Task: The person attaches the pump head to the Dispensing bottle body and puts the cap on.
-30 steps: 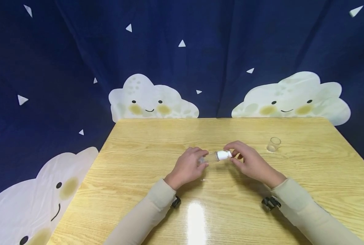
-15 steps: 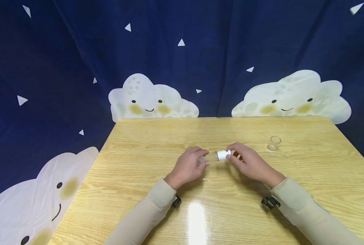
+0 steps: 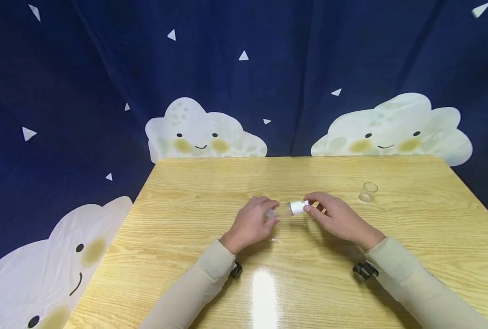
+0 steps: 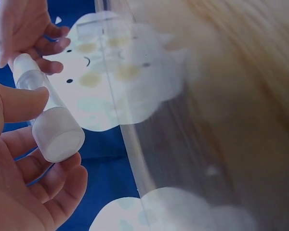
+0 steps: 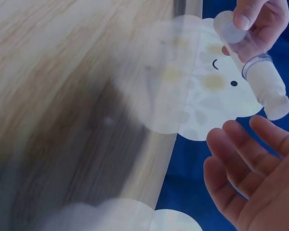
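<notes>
A slim pump bottle with a clear body and a white upper part lies sideways between the hands. Around its clear base end, my left hand grips it, thumb on the near side; the left wrist view shows the round bottom of the bottle facing the camera. At the white pump end, my right hand pinches with thumb and index finger in the head view. The other right-hand fingers are loosely bent below the bottle. A clear, cup-shaped cap stands apart, beyond the right hand.
A light wood-grain table lies under both hands, with a bright light reflection near its front. Behind it hangs a dark blue curtain with white clouds and triangles.
My right thumb and index finger have closed in from beside the white pump end onto it. My left hand and the bottle have hardly moved; the clear cap stays put.
</notes>
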Tool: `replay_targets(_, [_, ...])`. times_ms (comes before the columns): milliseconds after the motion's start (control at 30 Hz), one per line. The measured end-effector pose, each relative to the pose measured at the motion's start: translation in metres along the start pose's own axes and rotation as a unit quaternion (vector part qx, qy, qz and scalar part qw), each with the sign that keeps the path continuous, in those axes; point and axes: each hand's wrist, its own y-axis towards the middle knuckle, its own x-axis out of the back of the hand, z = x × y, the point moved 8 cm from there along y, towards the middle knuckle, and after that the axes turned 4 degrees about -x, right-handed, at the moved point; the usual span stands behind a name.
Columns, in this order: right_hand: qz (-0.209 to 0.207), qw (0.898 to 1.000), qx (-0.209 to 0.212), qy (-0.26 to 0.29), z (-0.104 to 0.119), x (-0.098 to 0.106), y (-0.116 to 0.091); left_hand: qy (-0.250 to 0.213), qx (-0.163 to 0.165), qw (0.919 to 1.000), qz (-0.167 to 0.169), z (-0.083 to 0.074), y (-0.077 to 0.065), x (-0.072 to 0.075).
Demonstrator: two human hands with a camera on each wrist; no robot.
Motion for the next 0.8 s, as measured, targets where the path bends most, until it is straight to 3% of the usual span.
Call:
replay_targets(300, [0.006, 0.999, 0.031, 0.010, 0.003, 0.003, -0.002, 0.000, -0.001, 1.0000, -0.002, -0.001, 0.000, 0.001])
replay_targets(800, [-0.037, 0.995, 0.095, 0.001, 0.013, 0.005, 0.000, 0.002, -0.001, 1.0000, 0.001, 0.001, 0.000, 0.002])
